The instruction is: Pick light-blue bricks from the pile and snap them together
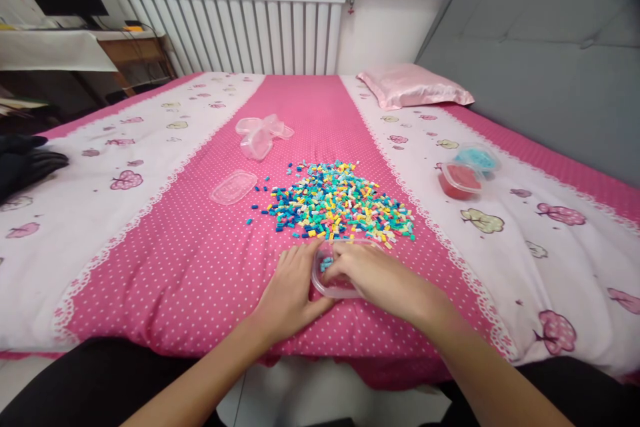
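Note:
A heap of small coloured beads [340, 203] in blue, yellow, pink and green lies on the pink dotted bedspread [200, 267]. Just in front of it stands a small clear plastic tub [326, 280] with a few blue beads in it. My left hand [287, 293] rests flat against the tub's left side, fingers stretched out. My right hand [373, 273] lies over the tub's rim, fingers curled down into it; what they pinch is hidden.
A loose clear lid [233, 187] lies left of the heap, and several empty clear tubs [261, 133] sit farther back. At the right stand a tub of red beads [459, 180] and one of blue beads [477, 157]. A pink pillow [413, 85] lies at the back, with a black garment [25, 160] at the left edge.

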Action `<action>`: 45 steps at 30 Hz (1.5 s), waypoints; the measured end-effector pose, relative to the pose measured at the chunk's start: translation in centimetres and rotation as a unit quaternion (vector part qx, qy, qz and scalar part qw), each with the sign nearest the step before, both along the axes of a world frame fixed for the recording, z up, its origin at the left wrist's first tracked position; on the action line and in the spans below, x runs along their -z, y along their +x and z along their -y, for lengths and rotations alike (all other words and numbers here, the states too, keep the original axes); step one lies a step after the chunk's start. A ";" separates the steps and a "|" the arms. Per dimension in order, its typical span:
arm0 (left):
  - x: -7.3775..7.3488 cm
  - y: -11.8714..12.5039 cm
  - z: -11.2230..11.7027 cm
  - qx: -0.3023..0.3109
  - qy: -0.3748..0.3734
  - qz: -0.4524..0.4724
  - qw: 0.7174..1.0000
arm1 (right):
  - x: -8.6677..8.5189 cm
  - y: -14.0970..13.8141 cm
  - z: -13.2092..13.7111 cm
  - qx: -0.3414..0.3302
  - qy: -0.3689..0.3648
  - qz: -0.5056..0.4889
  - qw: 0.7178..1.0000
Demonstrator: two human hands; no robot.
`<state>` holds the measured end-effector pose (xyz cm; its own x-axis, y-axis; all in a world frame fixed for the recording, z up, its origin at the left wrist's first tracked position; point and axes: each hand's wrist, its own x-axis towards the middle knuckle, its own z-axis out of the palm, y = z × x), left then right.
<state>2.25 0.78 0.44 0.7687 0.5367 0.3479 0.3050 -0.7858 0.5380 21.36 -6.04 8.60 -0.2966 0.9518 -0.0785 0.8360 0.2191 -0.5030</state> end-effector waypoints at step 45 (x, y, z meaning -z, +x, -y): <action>0.4 -0.2 -0.2 0.003 0.004 0.001 1.000 | -0.6 0.4 0.1 0.015 -0.020 0.028 0.999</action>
<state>2.08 0.94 0.06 0.7712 0.5289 0.3543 0.2986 -0.7921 0.5324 21.74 -6.19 9.22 -0.2627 0.9556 -0.1333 0.8690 0.1743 -0.4630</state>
